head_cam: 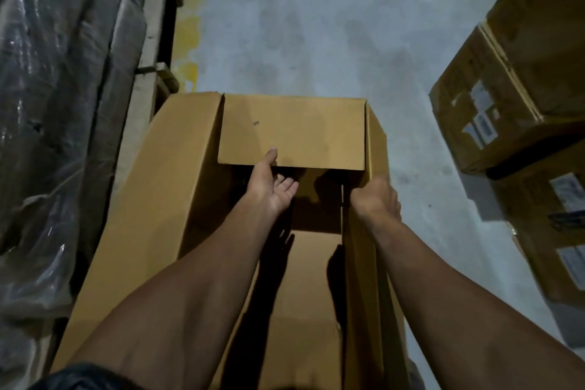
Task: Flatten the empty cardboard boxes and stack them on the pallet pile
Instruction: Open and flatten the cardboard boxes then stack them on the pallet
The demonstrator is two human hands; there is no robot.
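Nearest to me, both forearms reach forward into one open cardboard box (177, 187) standing on the concrete floor (316, 25), between the wrapped load on my left and the stacked cartons on my right.

Left hand (272, 187): fingers straight and spread, palm turned inward, thumb touching the free edge of the far flap (291, 131). It holds nothing; it rests against the flap edge.

Right hand (376, 199): curled over the top edge of the right wall (361, 263), gripping it. The fingers themselves are hidden behind the panel.

Condition of the box: not yet flattened. The far flap is folded inward over the opening; the interior below it is dark and I see no contents.

Handling, in my judgement: light for its bulk, with stiff panels that should fold readily along the creases. The surface looks dry and plain, unlikely to slip. I would take hold at opposite wall edges near the corners and push them toward each other, keeping clear of the flap, which would bend.

Count: one open box in hand; at least three sealed cartons (493, 111) with labels at right; one plastic-wrapped load (47, 104) on a wooden pallet (152, 41) at left. I cannot identify a pile of flattened boxes in view.
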